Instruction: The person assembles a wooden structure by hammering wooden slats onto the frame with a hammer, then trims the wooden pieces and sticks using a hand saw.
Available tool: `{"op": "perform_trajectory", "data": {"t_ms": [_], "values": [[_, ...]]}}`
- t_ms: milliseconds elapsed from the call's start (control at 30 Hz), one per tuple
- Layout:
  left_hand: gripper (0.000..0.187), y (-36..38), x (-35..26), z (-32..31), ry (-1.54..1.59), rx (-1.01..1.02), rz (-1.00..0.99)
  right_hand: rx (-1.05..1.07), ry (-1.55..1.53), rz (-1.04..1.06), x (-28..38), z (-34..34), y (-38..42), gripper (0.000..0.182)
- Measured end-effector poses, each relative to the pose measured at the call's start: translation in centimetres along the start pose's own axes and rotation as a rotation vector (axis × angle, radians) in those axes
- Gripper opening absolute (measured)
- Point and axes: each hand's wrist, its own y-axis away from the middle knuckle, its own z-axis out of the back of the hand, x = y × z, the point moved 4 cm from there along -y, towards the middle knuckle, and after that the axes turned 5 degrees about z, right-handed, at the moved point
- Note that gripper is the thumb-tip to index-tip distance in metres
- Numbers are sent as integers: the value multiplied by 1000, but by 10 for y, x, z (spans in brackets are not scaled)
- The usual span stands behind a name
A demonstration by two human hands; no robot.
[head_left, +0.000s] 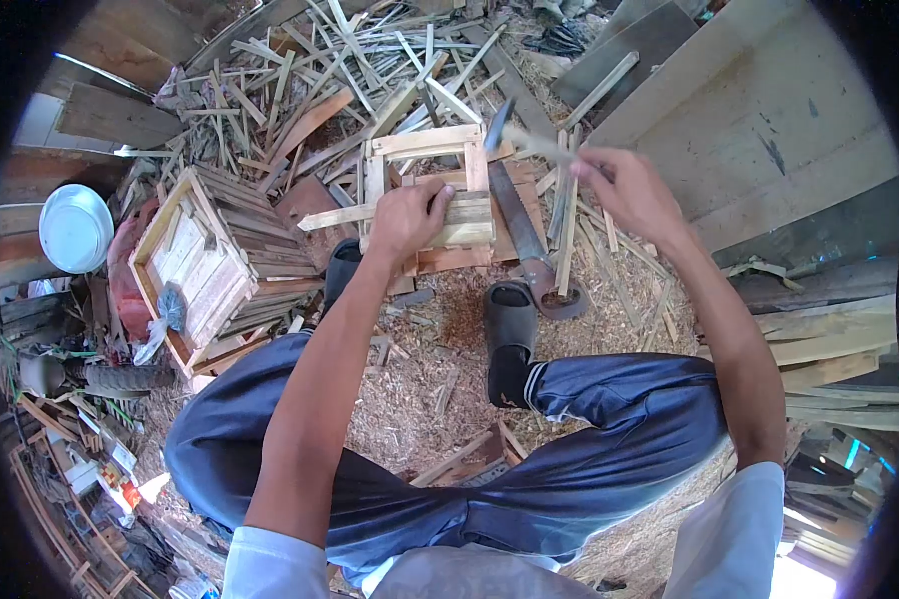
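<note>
My right hand (631, 195) is closed round the handle of a hammer (497, 128), raised to the right of a small wooden frame (427, 140). The hammer is slightly blurred, its head near the frame's upper right corner. My left hand (410, 218) grips a wooden slat (336, 217) that lies across the frame and sticks out past its left side. Below that slat, more pale slats (461, 235) span the frame. What the left fingertips press on is partly hidden. A handsaw (515, 215) lies on the floor just right of the frame.
Loose wood strips (300, 90) are heaped behind the frame. A slatted wooden crate (240, 260) leans at left, with a plastic bag (171, 307) in it. Boards (769, 110) stand at right. Sawdust and shavings (410, 389) cover the floor around my sandals (510, 319).
</note>
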Motion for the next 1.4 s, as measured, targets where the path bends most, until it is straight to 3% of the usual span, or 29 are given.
{"op": "perform_trajectory", "data": {"t_ms": [200,300,433,533,600,733,800,933,1033,1233,1300,1400], "values": [[35,-1,1,-1,-4,-17,11,77,156,164,-8,-20,4,30],[35,0,2,-3,-10,1,0,-43,-58,10,-6,-11,7,32],[36,-1,2,-1,13,-10,-10,142,185,22,-2,-19,15,32],[35,-1,5,-1,-21,24,55,64,-20,-14,-3,-19,14,32],[35,-1,4,-3,-27,27,44,-128,-166,-39,-7,-23,18,32],[37,0,2,-1,3,29,32,92,148,64,2,-29,22,36],[37,-2,3,-2,-19,27,36,6,-112,-50,0,-22,19,34],[38,-3,3,-1,-13,15,27,-89,-91,20,10,-21,29,28],[38,-2,2,-1,-7,20,26,15,84,65,11,-32,38,25],[38,0,4,-1,-4,-7,18,-185,-140,78,20,-54,68,22],[38,-1,6,-1,5,4,22,-70,-100,26,21,-74,76,22],[39,-3,4,-4,19,9,28,-60,-86,-128,33,-78,77,22]]}}
